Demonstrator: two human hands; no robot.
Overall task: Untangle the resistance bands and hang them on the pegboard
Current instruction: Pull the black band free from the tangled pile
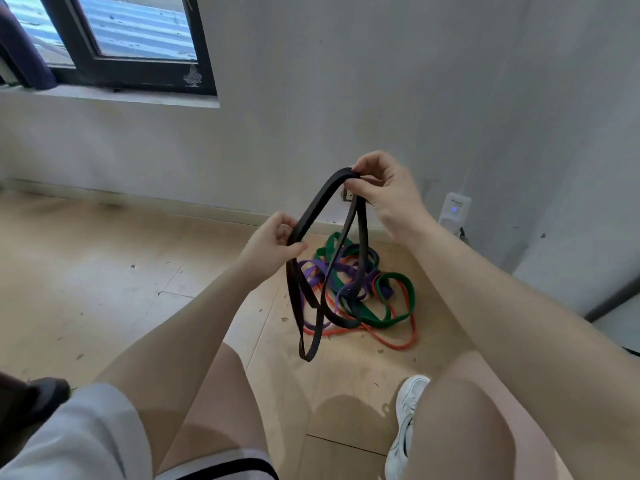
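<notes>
In the head view, the right hand [384, 192] pinches the top bend of a black band [313, 216] between thumb and fingertips, held up in front of the far wall [381, 81]. The left hand [273, 244], lower and to the left, has its fingers and thumb curled round the same band where a strand slopes down. From both grips the black band hangs in several long loops, its lowest loop dangling above the wooden floor [104, 271].

On the floor beyond, near the wall, lies the pile of remaining bands: a green band [398, 317], a purple band [318, 268] and an orange band [398, 342], crossed over one another.

The black band looks light, flat and limp, and probably a little grippy rather than slippery; it should bend anywhere and stretch if pulled. A good hold seems to be at a bend, with the other hand sliding along a single strand to open the loop.

Whether the black band's hanging strands are free of the pile or caught in it cannot be told, since they overlap it in this view. No pegboard is in view. A small white device [455, 209] with a blue light sits at the wall to the right; what it is stays unclear.
</notes>
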